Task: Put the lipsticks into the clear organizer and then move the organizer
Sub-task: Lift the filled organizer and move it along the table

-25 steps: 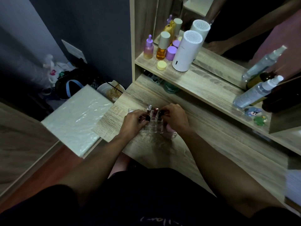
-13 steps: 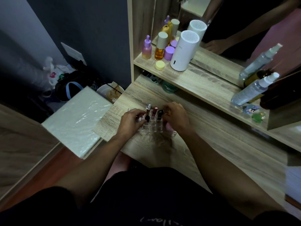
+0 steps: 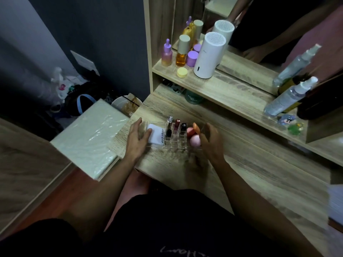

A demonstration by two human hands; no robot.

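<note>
A white slab [image 3: 89, 134] wrapped in plastic lies off the desk's left edge, a bowl [image 3: 124, 104] behind it. On the wooden desk [image 3: 259, 175], the left hand [image 3: 137, 140] rests with fingers spread and loose, its thumb touching a white pad [image 3: 155, 135] at the left end of the clear organizer [image 3: 174, 143] — gripping nothing. The organizer sits near the desk's front-left corner, between both hands. Three lipsticks stand upright in its back slots: a silver-capped one [image 3: 169, 127], a dark red one [image 3: 176, 125] and a black one [image 3: 183, 127]. Two sponges [image 3: 194, 136] fill its right end. The right hand [image 3: 211, 141] hovers just beside them, fingers uncurled, holding nothing. On the shelf above stand bottles [image 3: 181, 52], a white cylinder [image 3: 208, 56] and — farther right — spray bottles [image 3: 289, 97].
</note>
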